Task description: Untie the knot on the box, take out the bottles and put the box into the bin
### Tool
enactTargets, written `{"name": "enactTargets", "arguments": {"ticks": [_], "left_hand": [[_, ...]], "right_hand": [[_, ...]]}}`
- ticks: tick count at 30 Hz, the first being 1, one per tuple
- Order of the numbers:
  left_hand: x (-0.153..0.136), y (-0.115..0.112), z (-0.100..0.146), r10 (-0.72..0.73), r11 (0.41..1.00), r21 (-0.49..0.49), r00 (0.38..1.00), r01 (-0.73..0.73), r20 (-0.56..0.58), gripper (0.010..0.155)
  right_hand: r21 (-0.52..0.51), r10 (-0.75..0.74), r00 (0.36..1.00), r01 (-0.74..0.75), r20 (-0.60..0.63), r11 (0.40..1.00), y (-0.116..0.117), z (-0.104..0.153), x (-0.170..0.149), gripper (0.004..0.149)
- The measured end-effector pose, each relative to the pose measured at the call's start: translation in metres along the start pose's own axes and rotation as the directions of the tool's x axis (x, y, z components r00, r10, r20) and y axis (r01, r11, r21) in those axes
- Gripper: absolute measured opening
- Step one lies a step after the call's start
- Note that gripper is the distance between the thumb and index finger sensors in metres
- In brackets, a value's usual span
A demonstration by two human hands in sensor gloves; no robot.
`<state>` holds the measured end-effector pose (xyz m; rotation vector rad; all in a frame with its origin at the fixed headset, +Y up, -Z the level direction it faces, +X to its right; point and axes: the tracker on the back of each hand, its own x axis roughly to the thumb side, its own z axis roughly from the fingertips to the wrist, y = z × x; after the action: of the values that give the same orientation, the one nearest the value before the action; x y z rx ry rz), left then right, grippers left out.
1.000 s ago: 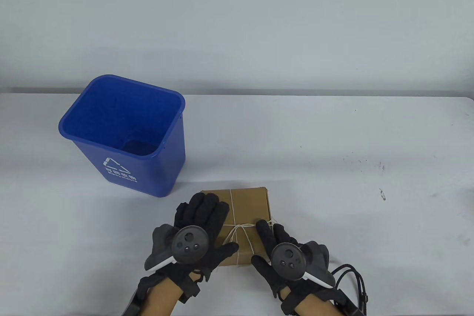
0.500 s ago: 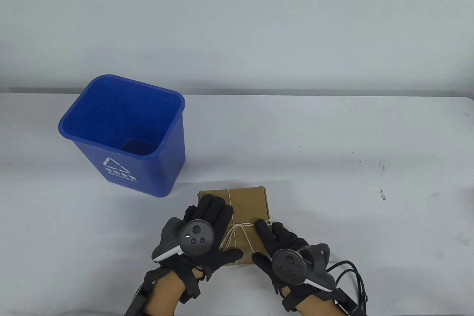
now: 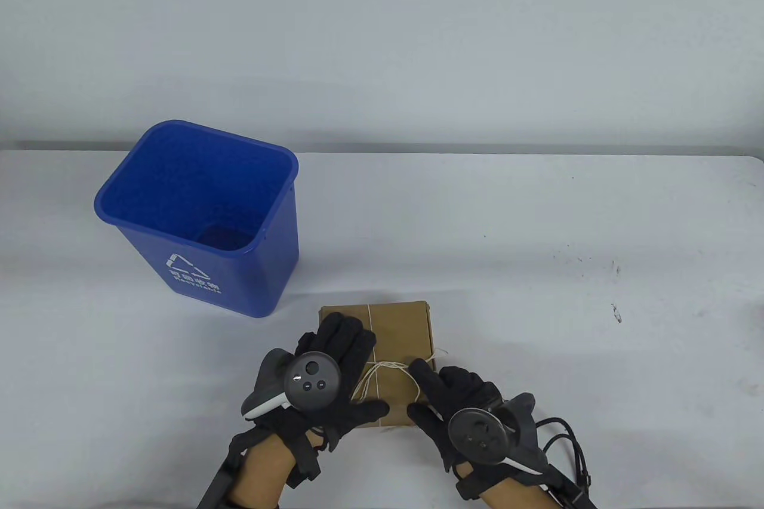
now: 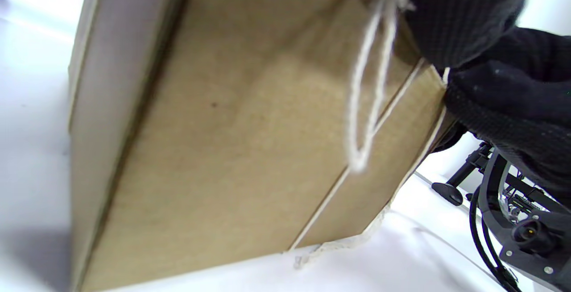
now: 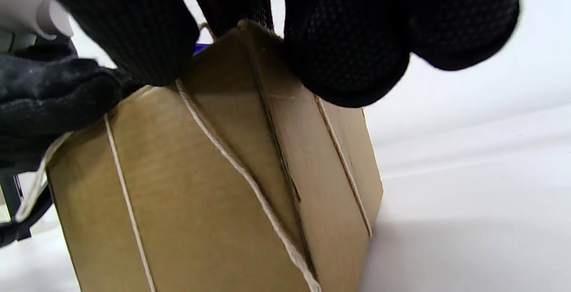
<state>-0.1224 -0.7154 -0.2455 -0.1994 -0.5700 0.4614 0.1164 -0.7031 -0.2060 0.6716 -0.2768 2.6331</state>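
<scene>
A brown cardboard box [image 3: 400, 327] tied with white string [image 3: 388, 364] lies near the table's front edge. My left hand [image 3: 340, 363] lies flat on the box's left half, fingers spread, thumb along the near edge. My right hand [image 3: 444, 392] curls over the near right corner and holds the string there, its index finger on the top. In the right wrist view the fingers [image 5: 348, 37] sit on the box's [image 5: 192, 193] top edge and the string [image 5: 250, 185] runs slanted across the near face. A bow loop [image 4: 366, 104] hangs over the box [image 4: 214, 149]. No bottles show.
The blue bin [image 3: 265, 246] stands open to the box's upper left, about a hand's width away. Black cables [image 3: 567, 443] trail from my right wrist at the table's front. Dark specks [image 3: 615, 312] mark the tabletop to the right.
My right hand has slid right and toward me, dragging the string with it, so the bow looks drawn out sideways. My left hand moved further onto the box and now stays put.
</scene>
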Motion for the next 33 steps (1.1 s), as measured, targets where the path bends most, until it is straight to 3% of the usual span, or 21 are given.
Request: {"name": "enactTargets", "arguments": {"ticks": [3,7,33], "left_hand": [[0.001,-0.001,0.000,-0.007,1.000,-0.005,1.000,0.007,0.007,0.104],[0.001,-0.001,-0.001,-0.004,1.000,-0.006,1.000,0.004,0.002,0.104],[0.002,-0.002,0.001,0.001,1.000,-0.001,1.000,-0.001,0.001,0.103]], "right_hand": [[-0.059,-0.032,0.999,0.032,-0.011,0.998,-0.004,-0.002,-0.005,0.044],[-0.084,-0.116,0.993,0.113,-0.026,0.990,-0.005,-0.005,-0.015,0.038],[-0.164,-0.303,0.949,0.286,-0.090,0.944,-0.020,-0.006,-0.058,0.039]]}}
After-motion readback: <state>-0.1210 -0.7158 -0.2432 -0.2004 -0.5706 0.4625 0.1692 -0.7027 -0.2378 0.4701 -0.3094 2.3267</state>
